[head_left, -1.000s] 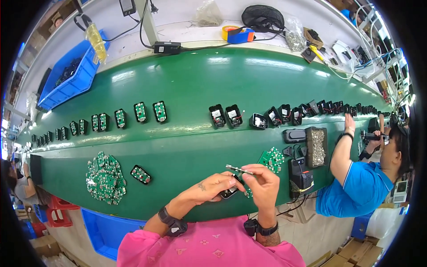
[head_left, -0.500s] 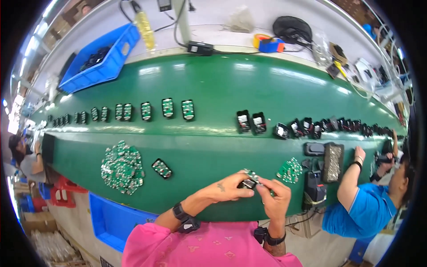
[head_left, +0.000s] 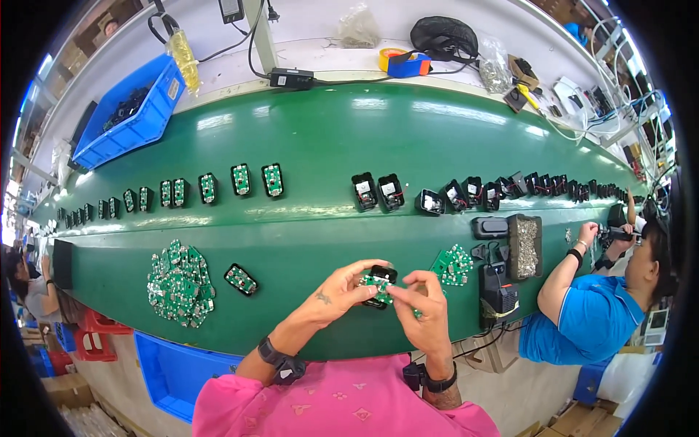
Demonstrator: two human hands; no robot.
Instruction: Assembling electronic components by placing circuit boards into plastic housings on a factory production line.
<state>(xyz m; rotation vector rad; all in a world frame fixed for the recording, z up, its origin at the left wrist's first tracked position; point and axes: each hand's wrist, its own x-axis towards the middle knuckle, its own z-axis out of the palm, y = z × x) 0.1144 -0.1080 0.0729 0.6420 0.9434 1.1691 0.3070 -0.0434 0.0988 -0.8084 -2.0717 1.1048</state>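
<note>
My left hand (head_left: 336, 295) is closed around a small black plastic housing (head_left: 384, 272), its thumb along the near side. A green circuit board (head_left: 377, 285) lies over the housing's opening; whether it sits fully inside is hidden by fingers. My right hand (head_left: 424, 309) pinches the board's right end between thumb and forefinger. A bit of green shows under the right palm, too small to name. Left of my hands, one black housing with a board in it (head_left: 241, 279) lies tilted beside a large heap of circuit boards (head_left: 180, 284). A smaller pile of boards (head_left: 456, 264) is just beyond my right hand.
Housings with boards (head_left: 208, 189) line the back left; open housings with wires (head_left: 390, 192) line the back right. A black power tool (head_left: 498, 285) and a tray of small metal parts (head_left: 524, 247) stand right, near a co-worker in blue (head_left: 593, 313). Blue bins (head_left: 135, 120) sit left.
The view has shifted, so the bench appears further left. My hands have turned the housing so the board's face shows, and the board now lies flatter over it.
</note>
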